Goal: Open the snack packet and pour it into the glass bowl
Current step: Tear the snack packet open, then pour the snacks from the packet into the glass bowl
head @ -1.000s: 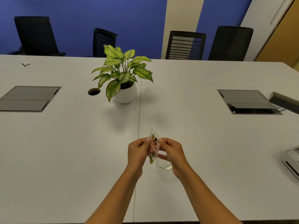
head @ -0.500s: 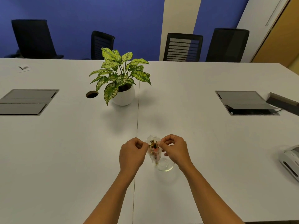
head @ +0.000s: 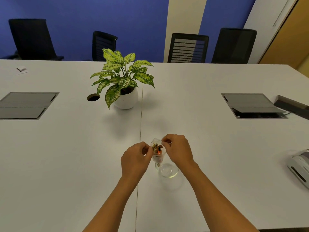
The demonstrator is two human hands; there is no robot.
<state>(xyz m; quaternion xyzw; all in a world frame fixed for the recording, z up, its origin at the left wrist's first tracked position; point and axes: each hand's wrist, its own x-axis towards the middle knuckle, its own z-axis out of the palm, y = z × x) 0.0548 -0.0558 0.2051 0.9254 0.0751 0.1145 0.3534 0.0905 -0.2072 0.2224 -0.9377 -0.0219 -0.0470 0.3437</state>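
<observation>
A small clear snack packet [head: 157, 150] with brown and orange pieces inside hangs upright between my two hands. My left hand [head: 134, 159] pinches its top left edge and my right hand [head: 178, 150] pinches its top right edge; the mouth looks pulled apart. Just below and slightly right of the packet, a small clear glass bowl [head: 168, 171] stands on the white table [head: 66, 164], partly hidden behind the packet's lower end and my right wrist.
A potted plant [head: 124, 87] in a white pot stands beyond my hands. Grey cable hatches [head: 25, 105] [head: 250, 104] sit left and right, with a round hole [head: 93, 97] near the plant. A white device [head: 299, 166] lies at the right edge. Chairs line the far side.
My hands have drawn apart at the top of the packet, spreading its mouth wider. The packet stays above the bowl.
</observation>
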